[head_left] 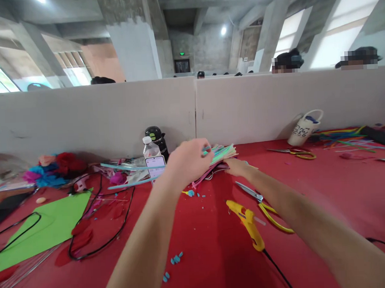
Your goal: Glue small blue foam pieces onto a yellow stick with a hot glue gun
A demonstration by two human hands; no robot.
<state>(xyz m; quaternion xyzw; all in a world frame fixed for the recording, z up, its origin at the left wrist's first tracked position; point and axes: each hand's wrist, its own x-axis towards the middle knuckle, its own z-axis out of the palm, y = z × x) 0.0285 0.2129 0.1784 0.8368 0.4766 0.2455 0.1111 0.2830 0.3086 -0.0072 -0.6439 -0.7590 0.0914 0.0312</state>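
Observation:
Both arms reach forward over the red table to a bundle of coloured pipe cleaners (225, 153) near the white partition. My left hand (195, 159) is over the left part of the bundle, its fingers curled; two light blue pipe cleaners (126, 168) stick out to the left behind that forearm. What those fingers hold is too small to make out. My right hand (235, 166) touches the near right side of the bundle, its fingers hidden among the strands. A yellow glue gun (248, 222) and yellow-handled scissors (263, 202) lie nearer, beside the right forearm.
A phone (155, 165), a clear bottle (150, 148) and a black bottle (160, 141) stand left of the bundle. Green sheet (48, 229) and black cable (116, 236) lie left. A white cup (303, 129) and more scissors (298, 152) are at the back right.

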